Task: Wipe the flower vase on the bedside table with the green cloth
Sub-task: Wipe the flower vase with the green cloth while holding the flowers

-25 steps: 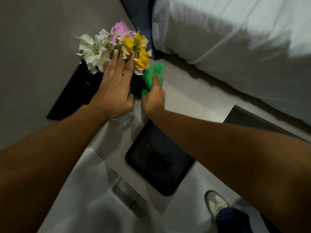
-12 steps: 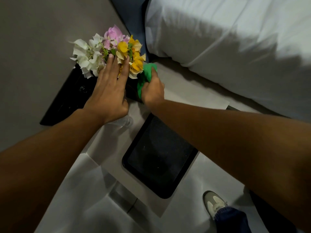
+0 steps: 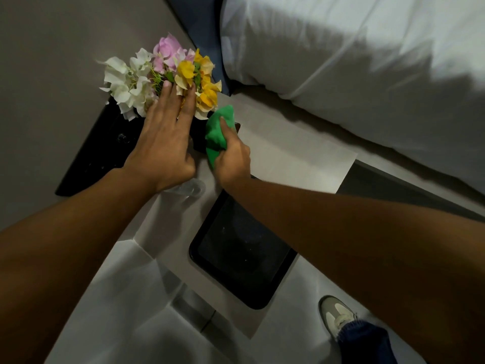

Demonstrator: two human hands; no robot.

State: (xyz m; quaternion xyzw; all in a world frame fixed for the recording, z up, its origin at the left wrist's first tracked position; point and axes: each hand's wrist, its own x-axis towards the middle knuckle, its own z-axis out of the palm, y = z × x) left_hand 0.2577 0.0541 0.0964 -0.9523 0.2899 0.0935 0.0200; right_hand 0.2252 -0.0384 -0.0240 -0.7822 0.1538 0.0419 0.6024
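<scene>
A bunch of white, pink and yellow flowers (image 3: 162,74) stands in a dark vase (image 3: 197,139), which is mostly hidden under the blooms and my left hand. My left hand (image 3: 164,143) lies flat with its fingers apart, pressed against the flower stems from above. My right hand (image 3: 232,164) is closed around a bunched green cloth (image 3: 217,132), which it holds against the vase's right side. Vase and hands are over the white bedside table (image 3: 288,158).
A black tray (image 3: 244,258) lies on the table under my right forearm. A clear glass (image 3: 190,189) stands just below my left wrist. A black panel (image 3: 102,151) sits left of the vase. A bed with a white pillow (image 3: 354,61) is at the right, my shoe (image 3: 338,316) on the floor below.
My right hand has slid the green cloth a little down the vase's right side. My left hand stays flat on the flowers.
</scene>
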